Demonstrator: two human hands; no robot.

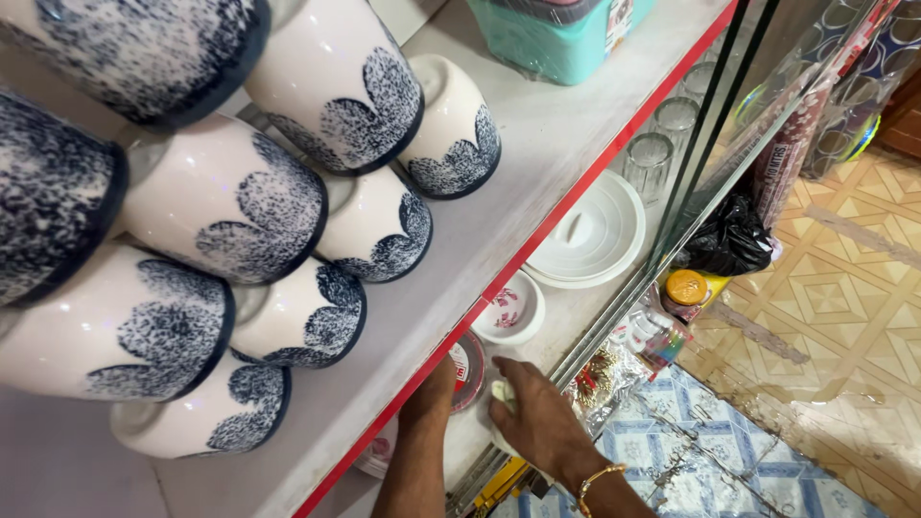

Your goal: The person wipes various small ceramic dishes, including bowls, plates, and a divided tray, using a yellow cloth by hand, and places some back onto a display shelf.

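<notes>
At lower centre, the right hand (542, 417) presses a white cloth (503, 395), mostly hidden beneath its loosely curled fingers, on the lower shelf (576, 307), while the left hand (436, 388) disappears under the red-edged upper shelf (537, 144), its grip unseeable.

Upper shelf (537, 144) carries stacked mugs (288, 221) and a teal box (552, 34); lower shelf (566, 312) carries bowl (508, 309), lid (590, 235), glasses (662, 144).

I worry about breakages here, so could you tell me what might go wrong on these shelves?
The right hand presses a white cloth close to a small patterned bowl; a sweep might knock it. The left hand reaches under the red-edged shelf, where stacked mugs could topple if jolted.
</notes>
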